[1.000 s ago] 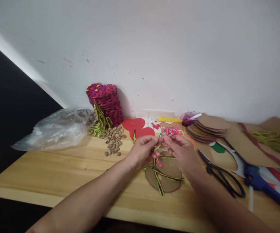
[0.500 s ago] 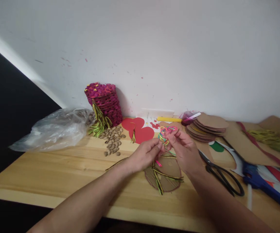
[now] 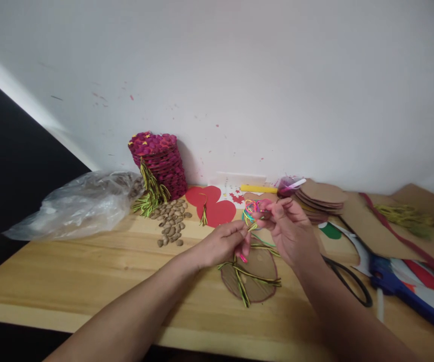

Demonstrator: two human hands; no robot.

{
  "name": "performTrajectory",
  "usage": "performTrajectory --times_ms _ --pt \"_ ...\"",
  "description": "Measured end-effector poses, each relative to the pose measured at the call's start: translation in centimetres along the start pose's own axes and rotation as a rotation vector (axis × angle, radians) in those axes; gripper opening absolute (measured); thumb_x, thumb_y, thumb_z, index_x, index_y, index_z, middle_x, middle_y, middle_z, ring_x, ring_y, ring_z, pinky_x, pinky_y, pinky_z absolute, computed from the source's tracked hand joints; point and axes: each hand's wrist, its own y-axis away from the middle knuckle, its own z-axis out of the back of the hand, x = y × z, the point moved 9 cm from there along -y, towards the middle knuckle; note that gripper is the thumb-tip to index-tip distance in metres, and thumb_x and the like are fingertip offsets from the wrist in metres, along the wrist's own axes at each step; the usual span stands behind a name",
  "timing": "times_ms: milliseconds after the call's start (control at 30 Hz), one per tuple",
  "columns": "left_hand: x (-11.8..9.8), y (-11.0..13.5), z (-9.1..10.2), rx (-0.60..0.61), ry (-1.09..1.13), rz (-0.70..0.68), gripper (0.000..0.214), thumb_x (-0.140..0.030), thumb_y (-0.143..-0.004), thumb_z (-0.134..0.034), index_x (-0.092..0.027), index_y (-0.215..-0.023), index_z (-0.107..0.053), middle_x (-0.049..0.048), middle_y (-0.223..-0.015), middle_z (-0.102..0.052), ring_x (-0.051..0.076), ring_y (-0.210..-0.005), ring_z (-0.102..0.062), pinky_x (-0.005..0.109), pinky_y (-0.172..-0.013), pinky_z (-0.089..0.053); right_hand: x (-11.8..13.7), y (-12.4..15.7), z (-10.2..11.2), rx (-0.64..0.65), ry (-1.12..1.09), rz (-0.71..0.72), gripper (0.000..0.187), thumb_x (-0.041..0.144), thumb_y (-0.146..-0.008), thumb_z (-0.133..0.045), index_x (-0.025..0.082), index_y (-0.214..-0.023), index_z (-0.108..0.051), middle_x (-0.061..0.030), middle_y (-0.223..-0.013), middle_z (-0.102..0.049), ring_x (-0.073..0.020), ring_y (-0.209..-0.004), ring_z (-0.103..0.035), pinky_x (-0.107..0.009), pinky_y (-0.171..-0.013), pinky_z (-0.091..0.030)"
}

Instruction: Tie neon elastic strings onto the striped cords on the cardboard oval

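Note:
My left hand (image 3: 226,244) is closed in a pinch on a yellow-and-dark cord (image 3: 252,227), whose strands show at its fingertips. Up and to the right, my right hand (image 3: 290,229) has its fingers pinched on the dark end of what seems the same cord. A bit of pink string (image 3: 243,258) pokes out below the left fingers. Beneath both hands a round cardboard piece (image 3: 260,276) lies on the table, with several yellow-and-dark cords (image 3: 242,286) across it. Just behind the hands is a tangle of bright multicoloured string (image 3: 248,213), partly covered by the right fingers.
A purple decorated cylinder (image 3: 160,168) with a tassel stands against the wall, beside a plastic bag (image 3: 85,203) and brown shells or seeds (image 3: 172,221). Red paper hearts (image 3: 217,213) lie behind my left hand. To the right are stacked cardboard discs (image 3: 320,193), scissors (image 3: 352,279) and a blue glue gun (image 3: 401,286).
My right hand has drawn away from the left, to the right, with the cord between them. The whole view has shifted slightly.

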Motion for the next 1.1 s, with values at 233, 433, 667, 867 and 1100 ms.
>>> performTrajectory --times_ms 233,433,667,867,1100 --pt "-2.2 1.0 5.5 -0.535 0.070 -0.246 0.020 -0.025 -0.084 -0.061 -0.017 -0.102 -0.067 0.0073 -0.101 -0.069 0.015 -0.079 -0.063 0.020 -0.057 -0.045 -1.5 0.3 -0.8 0.092 0.017 -0.123 0.020 0.038 -0.079 -0.077 0.024 -0.080 -0.062 -0.0005 -0.105 -0.068 -0.0194 -0.093 -0.071 -0.040 -0.090 -0.055" --pt "-3.7 0.8 2.0 -0.246 0.249 -0.339 0.034 -0.023 -0.083 -0.068 -0.018 -0.116 -0.065 0.0122 -0.115 -0.068 0.021 -0.103 -0.065 0.031 -0.082 -0.053 -3.4 0.8 -1.6 0.124 -0.054 -0.194 0.014 0.035 -0.079 -0.076 0.025 -0.078 -0.067 -0.0009 -0.092 -0.068 -0.0185 -0.093 -0.065 -0.037 -0.085 -0.055" --pt "-1.6 0.5 2.5 -0.397 0.003 -0.267 0.017 -0.030 -0.080 -0.072 -0.015 -0.085 -0.072 0.0058 -0.083 -0.069 0.013 -0.074 -0.063 0.025 -0.071 -0.051 -4.8 1.3 -1.3 0.067 -0.030 -0.290 0.019 0.037 -0.075 -0.079 0.022 -0.075 -0.067 -0.0019 -0.091 -0.067 -0.0157 -0.084 -0.061 -0.030 -0.073 -0.051" --pt "-0.3 0.1 1.4 -0.244 0.273 -0.052 0.030 -0.043 -0.079 -0.071 -0.014 -0.082 -0.067 0.0009 -0.063 -0.063 0.009 -0.046 -0.057 0.020 -0.045 -0.048 -5.5 1.4 -2.1 0.163 -0.048 -0.388 0.026 0.047 -0.084 -0.068 0.021 -0.088 -0.065 0.0006 -0.069 -0.061 -0.0145 -0.058 -0.055 -0.031 -0.057 -0.046" --pt "0.3 0.1 2.0 -0.303 0.409 0.012 0.034 -0.047 -0.081 -0.066 -0.017 -0.093 -0.056 0.0006 -0.055 -0.065 0.014 -0.038 -0.059 0.020 -0.034 -0.046 -6.3 3.1 -4.8 0.424 -0.099 -0.517 0.030 0.041 -0.089 -0.062 0.018 -0.070 -0.060 0.0007 -0.062 -0.055 -0.0159 -0.056 -0.058 -0.032 -0.057 -0.042"
